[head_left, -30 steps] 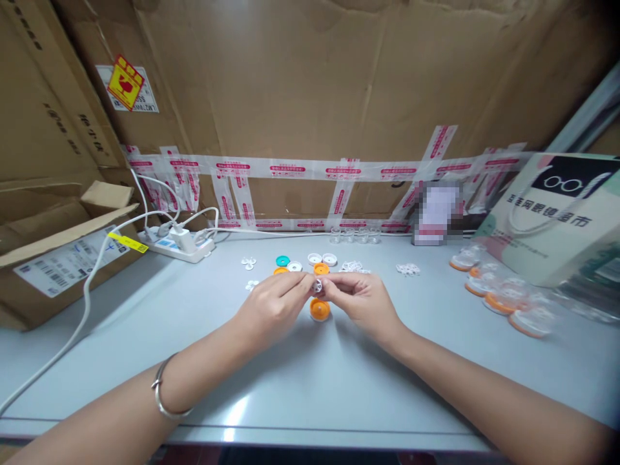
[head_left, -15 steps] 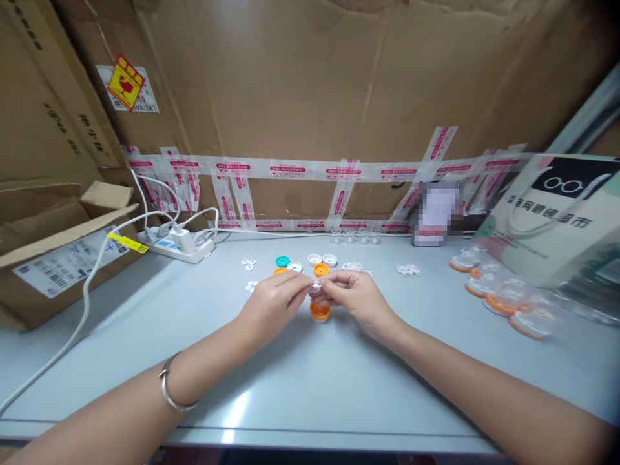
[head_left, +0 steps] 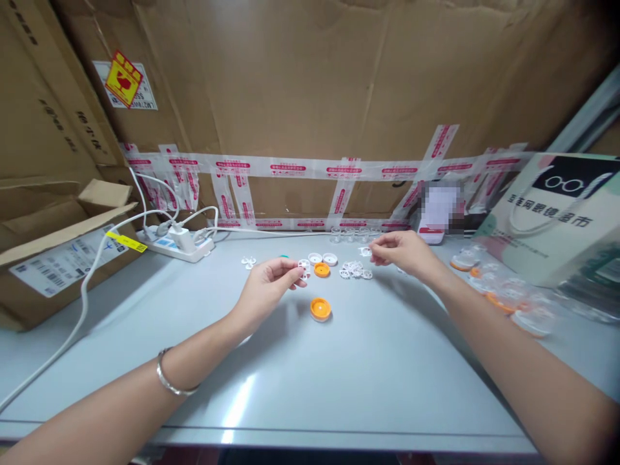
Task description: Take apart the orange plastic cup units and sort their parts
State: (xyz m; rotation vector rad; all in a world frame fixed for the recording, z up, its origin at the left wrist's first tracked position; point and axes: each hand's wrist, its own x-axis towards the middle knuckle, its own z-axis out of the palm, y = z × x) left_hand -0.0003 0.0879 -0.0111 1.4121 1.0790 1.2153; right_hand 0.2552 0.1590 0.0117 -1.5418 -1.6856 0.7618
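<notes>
My left hand [head_left: 271, 284] pinches a small white openwork plastic piece [head_left: 305, 266] between thumb and fingers, above the table's middle. Farther right, my right hand [head_left: 400, 252] is closed on another small white plastic piece [head_left: 365, 251]. Between the hands lies a pile of similar white pieces [head_left: 356, 270]. An orange round cap [head_left: 321, 270] and two white round caps [head_left: 322, 259] sit just behind my left fingertips. Nearer to me stands an orange cup-shaped part [head_left: 320, 308] with a white base. A teal cap [head_left: 285, 257] is mostly hidden by my left hand.
At the left are a power strip [head_left: 188, 248] with white cables and an open cardboard box [head_left: 62, 252]. Clear domed parts with orange bases [head_left: 501, 294] line the right side, beside a paper bag [head_left: 557, 219]. Clear parts [head_left: 356, 234] stand at the back.
My hands were together over the orange cup-shaped part. They have moved apart: the right one back and to the right, the left one slightly left, each with a white piece.
</notes>
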